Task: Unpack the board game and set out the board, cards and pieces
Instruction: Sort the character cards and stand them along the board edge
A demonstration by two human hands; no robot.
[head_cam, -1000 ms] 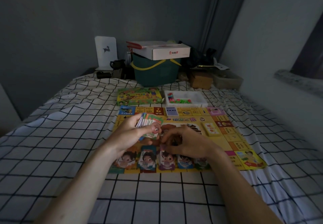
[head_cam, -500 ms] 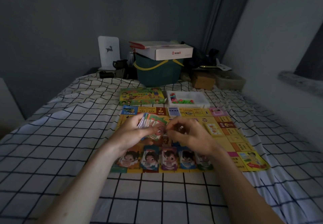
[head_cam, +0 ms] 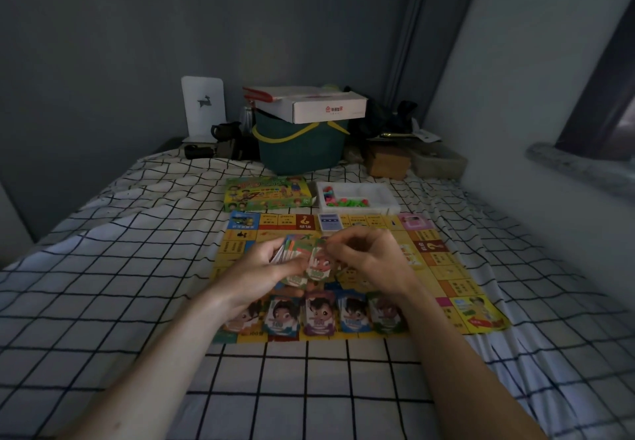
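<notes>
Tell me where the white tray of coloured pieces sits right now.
In the head view, the white tray sits on the checked bedsheet just beyond the game board's far right edge, right of the game box and in front of the green bucket.

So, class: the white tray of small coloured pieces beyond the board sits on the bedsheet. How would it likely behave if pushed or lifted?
The white tray looks thin and light, so it would probably slide or snag on the wrinkled bedsheet rather than glide. Its walls are low and it has no lid, so tilting it would likely spill the small coloured pieces. Lifted level, it should probably hold them.
</notes>
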